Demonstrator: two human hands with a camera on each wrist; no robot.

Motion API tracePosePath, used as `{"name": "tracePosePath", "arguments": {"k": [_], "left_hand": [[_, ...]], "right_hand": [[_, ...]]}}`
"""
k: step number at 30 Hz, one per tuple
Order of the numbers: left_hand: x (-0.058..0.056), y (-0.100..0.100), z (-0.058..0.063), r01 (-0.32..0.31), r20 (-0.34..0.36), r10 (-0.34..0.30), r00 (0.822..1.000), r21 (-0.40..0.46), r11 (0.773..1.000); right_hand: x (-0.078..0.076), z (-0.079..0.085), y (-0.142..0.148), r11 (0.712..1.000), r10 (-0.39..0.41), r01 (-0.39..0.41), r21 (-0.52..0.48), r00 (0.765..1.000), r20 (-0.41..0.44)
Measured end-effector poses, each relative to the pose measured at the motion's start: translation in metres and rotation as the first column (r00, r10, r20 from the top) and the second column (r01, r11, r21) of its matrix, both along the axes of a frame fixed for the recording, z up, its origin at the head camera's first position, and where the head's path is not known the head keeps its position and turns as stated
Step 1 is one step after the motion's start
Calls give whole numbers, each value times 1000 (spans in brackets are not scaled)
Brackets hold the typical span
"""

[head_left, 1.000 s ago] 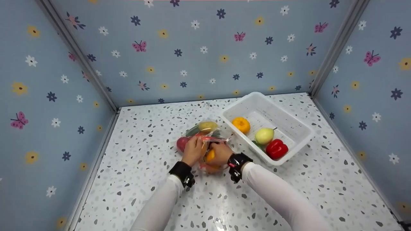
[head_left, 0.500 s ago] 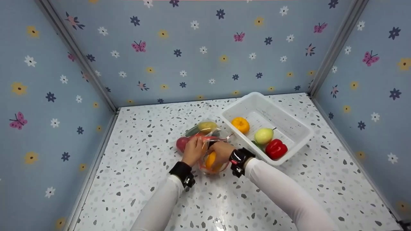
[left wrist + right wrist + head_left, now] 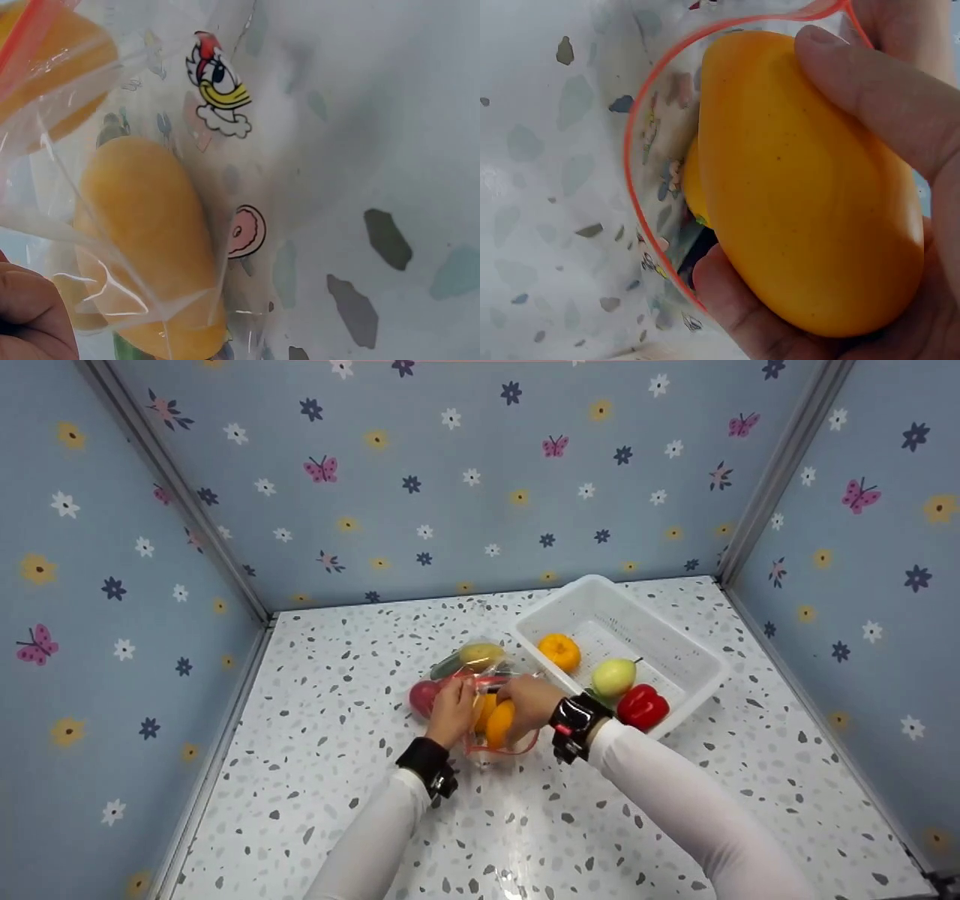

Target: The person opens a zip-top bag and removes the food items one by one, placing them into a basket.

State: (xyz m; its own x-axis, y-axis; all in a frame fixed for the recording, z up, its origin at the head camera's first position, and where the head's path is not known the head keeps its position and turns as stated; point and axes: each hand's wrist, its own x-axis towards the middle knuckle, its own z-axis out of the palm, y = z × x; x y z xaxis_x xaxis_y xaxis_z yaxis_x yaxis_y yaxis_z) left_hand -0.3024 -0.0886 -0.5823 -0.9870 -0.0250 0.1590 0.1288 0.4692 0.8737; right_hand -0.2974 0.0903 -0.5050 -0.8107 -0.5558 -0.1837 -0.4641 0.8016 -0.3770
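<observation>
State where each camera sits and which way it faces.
Head: on the head, facing forward and down at the speckled tabletop; left hand, right hand, sleeves show.
Left wrist: strapped there, facing the printed clear bag; fingers show lower left.
Right wrist: strapped there, facing the mango; gripping fingers show.
Head and right wrist share the mango.

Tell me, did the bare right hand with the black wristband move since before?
Yes, the right hand moved rightward and slightly forward, closer to the white rectangular plastic basket.
</observation>
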Motion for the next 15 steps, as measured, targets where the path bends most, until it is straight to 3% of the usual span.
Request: {"name": "tracePosePath", "arguments": {"k": [6,15], "left_hand": [[-2,1,0,-5,0,5,1000,13,1000],[-1,1,0,-1,-8,1,1000,26,1000]], "right_hand": [[-2,14,15,999,23,-24,-27,999,-40],[-12,36,45,984,-151,151,-91,988,7]]}}
